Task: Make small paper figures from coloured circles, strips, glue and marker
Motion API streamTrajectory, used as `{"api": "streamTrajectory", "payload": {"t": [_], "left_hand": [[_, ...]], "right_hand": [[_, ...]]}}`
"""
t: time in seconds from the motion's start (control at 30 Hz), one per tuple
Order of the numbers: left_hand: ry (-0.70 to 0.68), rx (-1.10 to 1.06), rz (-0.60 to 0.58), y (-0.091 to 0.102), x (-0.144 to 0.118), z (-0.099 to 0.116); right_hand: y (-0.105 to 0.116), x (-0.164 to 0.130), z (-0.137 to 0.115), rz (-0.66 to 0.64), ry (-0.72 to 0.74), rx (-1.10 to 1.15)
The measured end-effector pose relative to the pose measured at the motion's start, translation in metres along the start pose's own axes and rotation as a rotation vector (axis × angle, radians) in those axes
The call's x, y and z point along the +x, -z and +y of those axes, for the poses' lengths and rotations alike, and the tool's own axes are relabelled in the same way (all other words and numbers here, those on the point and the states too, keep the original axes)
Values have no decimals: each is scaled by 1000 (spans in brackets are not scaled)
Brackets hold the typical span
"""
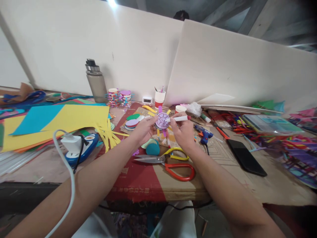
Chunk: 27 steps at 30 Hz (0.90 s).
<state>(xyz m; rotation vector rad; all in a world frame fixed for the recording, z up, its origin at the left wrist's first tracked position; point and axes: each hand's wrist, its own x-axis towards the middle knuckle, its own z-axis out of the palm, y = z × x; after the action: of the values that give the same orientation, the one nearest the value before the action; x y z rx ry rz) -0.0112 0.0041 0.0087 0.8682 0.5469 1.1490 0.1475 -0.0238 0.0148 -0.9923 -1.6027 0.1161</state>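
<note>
While the left hand (pixel 146 127) pinched a purple disc (pixel 162 119) at its edge, the fingers of the right hand (pixel 183 132) pinched a white marker (pixel 181 118), its red end pointing right. The disc was held up above the cardboard-covered surface (pixel 257 188), dark lines forming a shell-like pattern on its face; whether the marker's tip touched it could not be told. Purple and yellow strips (pixel 160 108) stuck out around it. Nearer the person lay scissors (pixel 151 160), blades pointing left, just beside a teal paper piece (pixel 153 148). Right of the right hand lay a blue glue gun (pixel 205 135) and, farther right, a black phone (pixel 245 157).
</note>
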Motion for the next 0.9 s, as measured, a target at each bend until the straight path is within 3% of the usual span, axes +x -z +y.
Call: {"api": "streamTrajectory", "payload": {"t": [0.9], "left_hand": [[32,49,-9,-4,-3,-1]], "right_hand": [[-1,0,4,-16,-21,42]]}}
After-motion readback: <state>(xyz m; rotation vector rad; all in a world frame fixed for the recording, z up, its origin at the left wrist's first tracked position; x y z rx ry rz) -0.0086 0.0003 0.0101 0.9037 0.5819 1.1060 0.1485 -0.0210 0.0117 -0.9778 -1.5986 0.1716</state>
